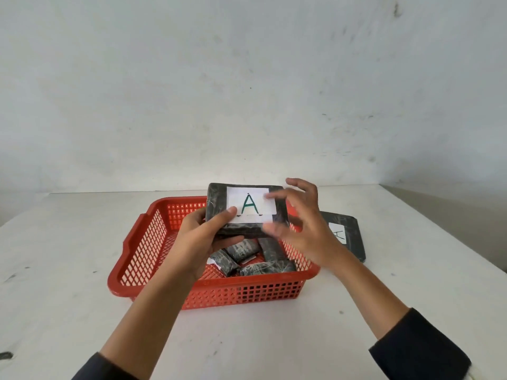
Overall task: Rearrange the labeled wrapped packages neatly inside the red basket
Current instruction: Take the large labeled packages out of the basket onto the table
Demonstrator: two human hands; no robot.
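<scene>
Packages wrapped in dark plastic are lying partly in the red basket (pixel 142 250) and partly outside it. In the head view, the only one given, the left hand (pixel 204 237) is holding a flat package (pixel 247 212) up over the basket, its white label with a green "A" facing the camera; the thumb is pressing on the front near the label's lower left corner and the fingers are curling underneath. The right hand (pixel 299 229) is hovering at the package's right edge with fingers spread and slightly blurred; whether it is touching the wrap I cannot tell. Several small rolled packages (pixel 247 259) are lying jumbled in the basket's near right part, at mixed angles. A second flat package (pixel 343 234) with its own "A" label is resting on the white table (pixel 82 311) just beside the basket's right wall.

The held package is looking stiff and block-like, probably moderate in weight, and its shiny wrap may be slippery. Gripping it by both short edges, thumbs on top, is seeming safest. The small rolls are likely light and easy to pinch singly.
</scene>
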